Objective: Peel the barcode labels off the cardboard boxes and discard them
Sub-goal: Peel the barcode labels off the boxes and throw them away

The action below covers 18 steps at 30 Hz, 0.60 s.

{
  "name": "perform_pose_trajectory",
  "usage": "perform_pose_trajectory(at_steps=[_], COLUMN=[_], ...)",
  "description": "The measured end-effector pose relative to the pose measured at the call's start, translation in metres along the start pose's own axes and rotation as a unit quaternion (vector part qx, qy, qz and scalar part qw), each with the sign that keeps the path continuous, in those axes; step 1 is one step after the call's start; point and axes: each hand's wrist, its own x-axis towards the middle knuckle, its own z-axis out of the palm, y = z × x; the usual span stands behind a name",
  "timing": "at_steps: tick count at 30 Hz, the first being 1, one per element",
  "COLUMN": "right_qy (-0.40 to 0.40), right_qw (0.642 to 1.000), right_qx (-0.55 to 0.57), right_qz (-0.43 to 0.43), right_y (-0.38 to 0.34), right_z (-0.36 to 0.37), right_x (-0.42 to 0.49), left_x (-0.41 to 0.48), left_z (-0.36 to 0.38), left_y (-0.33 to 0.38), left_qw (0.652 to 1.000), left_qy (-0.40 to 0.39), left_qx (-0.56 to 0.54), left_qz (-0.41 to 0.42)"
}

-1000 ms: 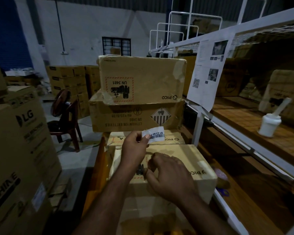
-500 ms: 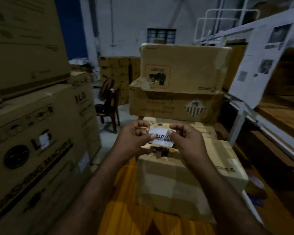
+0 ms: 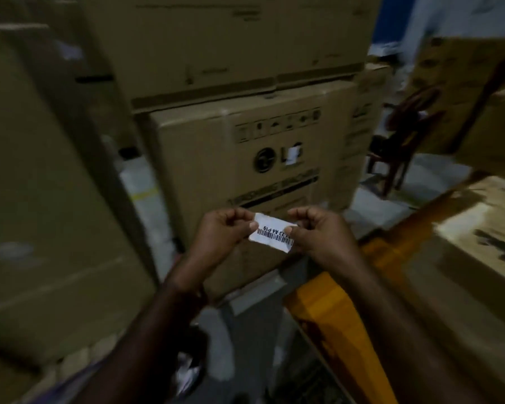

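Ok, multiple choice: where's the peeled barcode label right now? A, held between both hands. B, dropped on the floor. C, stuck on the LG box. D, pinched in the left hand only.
A: the barcode label is off any box, with the left hand pinching one end and the right hand pinching the other, in front of the LG box.

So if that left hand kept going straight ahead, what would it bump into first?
Probably the brown LG cardboard box right behind the left hand and its white barcode label; depth is unclear.

The right hand (image 3: 318, 234) covers one end of the label (image 3: 273, 233). The chair (image 3: 403, 141) and the box (image 3: 245, 158) print are too blurry to read.
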Motion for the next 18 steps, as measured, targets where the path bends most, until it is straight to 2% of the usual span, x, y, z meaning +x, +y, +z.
perform_pose_trajectory(at_steps=[6,13,18], right_qy=[-0.208,-0.259,-0.266], right_qw=[0.972,0.948,0.944], right_qx=[-0.107,-0.183,-0.186], right_qz=[0.029,0.033,0.052], right_y=[0.009,0.015,0.045], right_z=[0.118,0.237,0.317], right_x=[-0.001,0.0,0.01], left_x=[-0.058,-0.093,-0.091], left_z=[-0.104,-0.187,-0.237], left_y=[-0.055,-0.109,-0.157], left_qw=[0.988,0.963,0.926], left_qy=[0.107,0.205,0.237], left_qx=[0.091,0.139,0.258], left_qz=[-0.062,-0.107,-0.141])
